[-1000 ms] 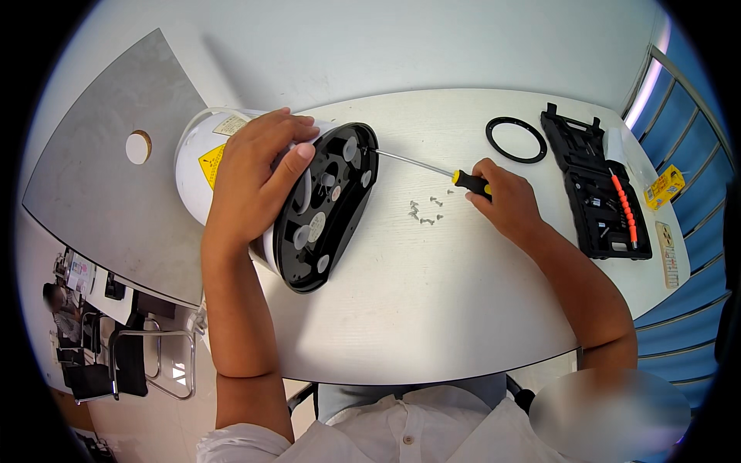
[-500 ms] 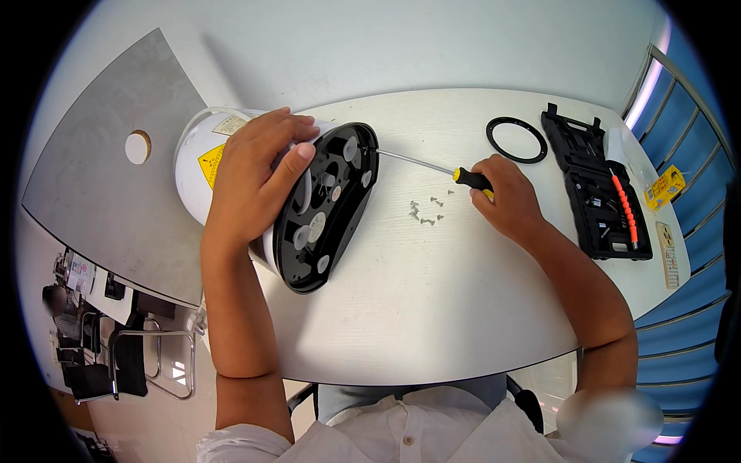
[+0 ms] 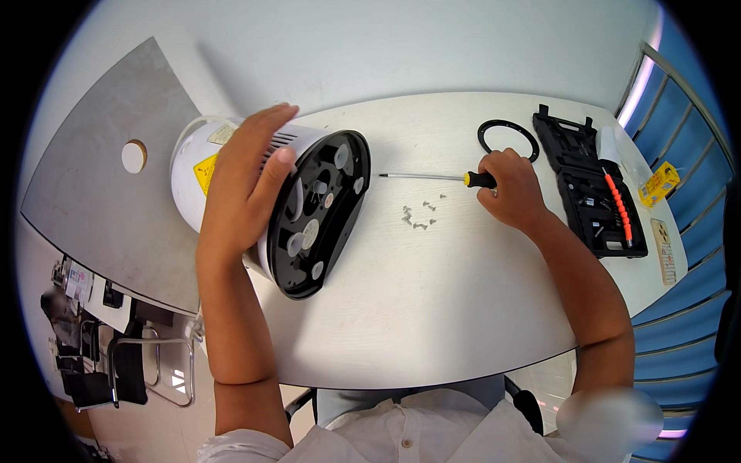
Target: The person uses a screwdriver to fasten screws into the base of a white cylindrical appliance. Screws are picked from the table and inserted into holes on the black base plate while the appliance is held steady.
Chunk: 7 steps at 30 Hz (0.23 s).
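Note:
A white rounded appliance [image 3: 184, 171] lies on its side on the table, its black base [image 3: 333, 239] turned toward the right. The base shows round pale feet and a recessed middle. Against the appliance's near side rests my left hand [image 3: 235, 193], fingers stretched out and thumb apart. My right hand [image 3: 515, 194] is closed around the black and yellow handle of a screwdriver [image 3: 477, 180]. Its metal shaft points left, and the tip stops a little short of the base, apart from it. Several small screws [image 3: 420, 226] lie loose on the table below the shaft.
A black ring [image 3: 482, 137] lies beyond my right hand. To the right are an open black tool case [image 3: 573, 165] with an orange flexible shaft [image 3: 617, 204], a yellow box [image 3: 659, 184] and a metal railing [image 3: 684, 114]. A grey tabletop [image 3: 85, 174] adjoins on the left.
The screwdriver tip has come away from the edge of the base and dropped toward me. My left hand's fingers have shifted back and lifted from the base's rim.

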{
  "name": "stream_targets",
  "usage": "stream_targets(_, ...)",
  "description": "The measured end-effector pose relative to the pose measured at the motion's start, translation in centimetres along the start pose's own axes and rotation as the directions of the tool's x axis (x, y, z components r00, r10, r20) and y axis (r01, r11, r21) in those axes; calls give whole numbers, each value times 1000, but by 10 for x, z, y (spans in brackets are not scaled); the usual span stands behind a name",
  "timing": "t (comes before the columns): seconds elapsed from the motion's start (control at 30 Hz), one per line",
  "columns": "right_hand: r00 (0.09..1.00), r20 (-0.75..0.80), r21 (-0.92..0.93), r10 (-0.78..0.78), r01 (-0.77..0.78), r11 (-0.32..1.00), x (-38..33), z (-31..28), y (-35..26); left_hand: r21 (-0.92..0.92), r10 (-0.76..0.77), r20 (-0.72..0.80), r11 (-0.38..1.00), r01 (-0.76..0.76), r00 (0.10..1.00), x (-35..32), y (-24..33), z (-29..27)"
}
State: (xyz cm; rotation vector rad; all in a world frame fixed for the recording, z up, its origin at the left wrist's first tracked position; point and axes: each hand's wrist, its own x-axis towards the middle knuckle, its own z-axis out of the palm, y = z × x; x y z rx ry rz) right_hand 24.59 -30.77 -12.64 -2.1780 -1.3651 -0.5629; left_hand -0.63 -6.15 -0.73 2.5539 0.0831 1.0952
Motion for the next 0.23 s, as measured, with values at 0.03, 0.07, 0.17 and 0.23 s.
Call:
stream_targets(0.03, 1000, -6, 2, -13, 13, 1000, 0, 0, 5, 10, 27, -44, 1000, -26, 999, 0, 2, 0)
stream_targets(0.07, 1000, -12, 3, -27, 27, 1000, 0, 1, 9, 22, 53, -87, 998, -52, 995, 0, 5, 0)
stream_targets(0.17, 996, -40, 17, -78, 78, 997, -2, 1, 20, 88, 233, -119, 971, -224, 965, -2, 30, 4)
stream_targets(0.23, 992, -61, 39, -111, 114, 993, 1, 0, 18, 27, 257, -90, 966, -256, 962, -8, 45, 3)
